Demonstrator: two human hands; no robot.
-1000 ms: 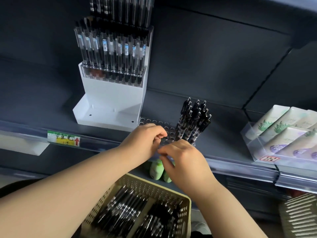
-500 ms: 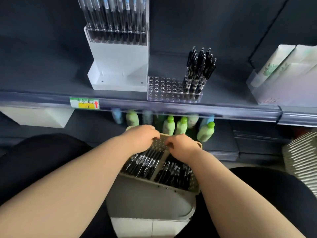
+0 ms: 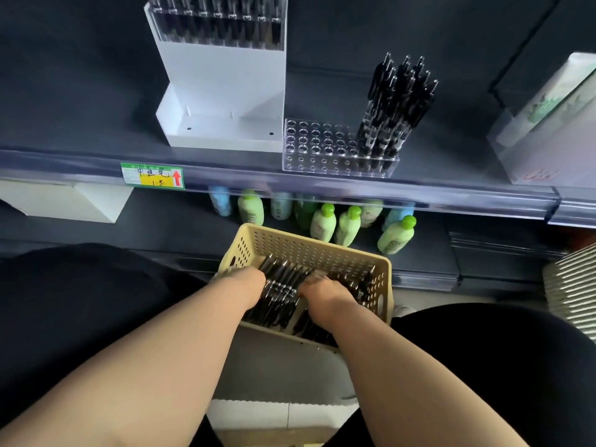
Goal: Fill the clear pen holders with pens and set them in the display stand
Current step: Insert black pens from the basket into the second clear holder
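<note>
Looking at a dark shelf [image 3: 80, 117] first. Got a white display stand [image 3: 222, 91] toward the left of it, with the upper tier stocked.

Below the shelf's front edge, a beige perforated basket [image 3: 309, 246] loaded with loose black pens [image 3: 277, 301].

Back on the shelf, right at the front edge and just beside the stand: the clear pen holder [image 3: 317, 150]. Only has standing pens [image 3: 396, 101] bunched at its right end, open holes across the rest.

Left hand [image 3: 248, 285] and right hand [image 3: 325, 291] both down in the basket. Fingers buried among the pens, so can't tell if gripping anything.

Green-capped bottles [image 3: 322, 222] on the lower shelf behind the basket.

Price tag [image 3: 152, 175] on the front edge: handwritten 中性笔, 1.5, red arrow pointing up.
</note>
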